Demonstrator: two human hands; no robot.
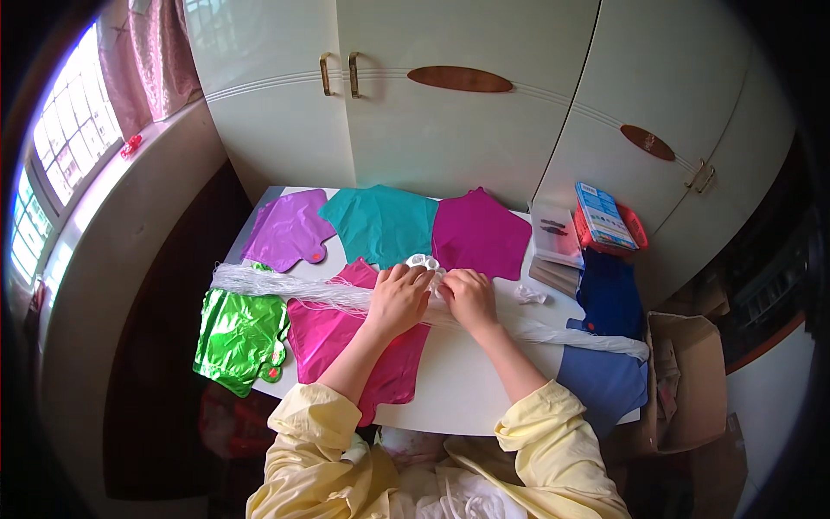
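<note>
My left hand (399, 299) and my right hand (469, 298) work close together over the middle of the table. Between and just beyond their fingertips shows a small cluster of white rings (422, 260). The left fingers are bent and closed on this cluster. My right fingers are pinched together beside it, and what they hold is hidden. A long bundle of white string (294, 285) runs across the table beneath both hands. Under the left wrist lies a pink foil balloon (380, 359), flat and partly covered by string and forearm.
Flat foil balloons surround the string: purple (290, 227), teal (380, 225), magenta (482, 232), green (238, 333) and blue (601, 385). A crumpled white piece (529, 295) lies right of my hands. Blue packets (605, 214) fill a red basket. A cardboard box (696, 381) stands right.
</note>
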